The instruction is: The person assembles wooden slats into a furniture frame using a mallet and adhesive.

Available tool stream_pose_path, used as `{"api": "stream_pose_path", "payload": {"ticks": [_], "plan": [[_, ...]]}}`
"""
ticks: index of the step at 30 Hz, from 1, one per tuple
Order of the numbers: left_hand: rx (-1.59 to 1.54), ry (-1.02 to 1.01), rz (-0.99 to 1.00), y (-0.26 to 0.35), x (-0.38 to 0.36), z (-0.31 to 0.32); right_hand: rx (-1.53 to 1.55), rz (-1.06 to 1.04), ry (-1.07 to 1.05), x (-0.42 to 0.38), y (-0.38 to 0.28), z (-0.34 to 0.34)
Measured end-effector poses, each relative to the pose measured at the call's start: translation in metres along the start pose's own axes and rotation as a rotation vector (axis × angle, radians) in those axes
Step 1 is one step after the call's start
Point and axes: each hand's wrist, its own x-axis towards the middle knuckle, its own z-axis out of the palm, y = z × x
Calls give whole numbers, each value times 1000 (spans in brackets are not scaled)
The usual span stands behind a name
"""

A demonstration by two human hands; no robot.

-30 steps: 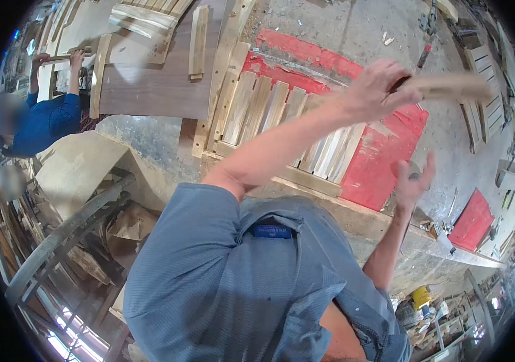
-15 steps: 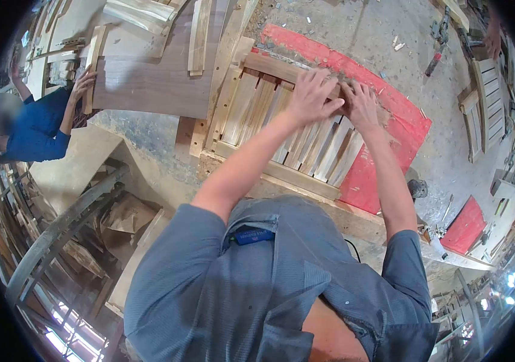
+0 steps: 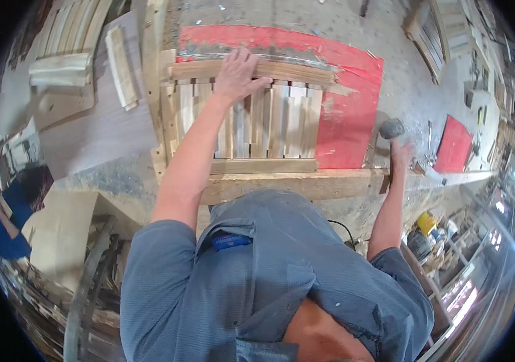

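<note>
My left hand (image 3: pixel 238 77) lies with fingers spread over the far rail (image 3: pixel 296 71) of a slatted wooden panel (image 3: pixel 260 120). That panel rests on a red sheet (image 3: pixel 351 114) on the workbench. My right hand (image 3: pixel 401 154), smeared by motion, is right at a mallet (image 3: pixel 392 128) with a rounded dark head, beside the sheet's right edge. I cannot tell whether its fingers are closed round the handle, as the hand overlaps that spot.
A brown board (image 3: pixel 97 136) with loose wood strips (image 3: pixel 122 66) is at the left, a person in blue (image 3: pixel 13 211) beyond it. Another slatted frame (image 3: pixel 429 39) lies at the upper right. A smaller red piece (image 3: pixel 454 145) is at the right, above the bench's front edge (image 3: pixel 293 184).
My right hand has left the panel's far rail and moved right to the mallet. My left hand stays on the rail, and the view has turned.
</note>
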Motion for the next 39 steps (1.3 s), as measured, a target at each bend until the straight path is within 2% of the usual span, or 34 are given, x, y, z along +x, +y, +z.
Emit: {"api": "stream_pose_path", "payload": {"ticks": [1,3,7,8,9,10,11,13,14,16,17,19,20,21,22,23,25,28,30,32,34,36,38,39], "plan": [[-10,-5,17,1,2,-1,-4,19,4,-3,13,8],[24,46,15,6,0,-4,-10,-272,-341,-9,33,20],[-15,111,78,-14,-8,0,202,-198,-345,2,25,39],[-20,112,76,-12,-8,-5,319,-333,-274,-6,3,29],[19,136,9,-8,-9,-15,432,-479,-200,-10,-28,13],[54,148,-52,-5,-14,-21,364,-554,-255,-13,-64,-12],[45,142,-54,-2,-18,-22,296,-625,-310,-13,-110,-48],[18,140,-77,-6,-13,-23,443,-768,-323,-10,-224,-145],[12,139,-76,-11,-13,-21,558,-916,-111,5,-270,-174],[-52,223,-51,-18,-15,-13,631,-732,-114,2,-359,-272],[-64,229,-64,-19,-13,-10,729,-751,-15,8,-393,-296],[-63,259,-80,-21,-12,-8,704,-923,110,12,-429,-286],[-72,257,-100,-23,-13,-8,511,-1031,149,9,-437,-245],[-60,262,-103,-25,-13,-9,228,-1114,63,-6,-436,-196],[-60,267,-92,-22,-10,-9,-110,-1175,-188,-34,-421,-148],[-80,262,-93,-16,-12,-7,-224,-1284,-381,-60,-402,-117],[-104,289,-121,-18,-15,-13,-214,-1383,-423,-46,-419,-122],[-88,221,-126,-24,-11,-13,-99,-1485,-270,19,-444,-197],[-96,256,-110,-25,-7,-15,298,-1633,49,100,-467,-220],[-109,271,-103,-24,-8,-14,497,-1679,202,106,-458,-215],[-105,235,-121,-22,-11,-14,-9,-1249,94,48,-415,-167],[-112,268,-104,-24,-14,-8,-468,-1033,-541,-26,-358,-108],[-114,318,-108,-26,-11,-8,-388,-1080,-559,-11,-336,-109],[-93,279,-123,-27,-10,-11,-385,-1085,-561,7,-335,-115]]}}
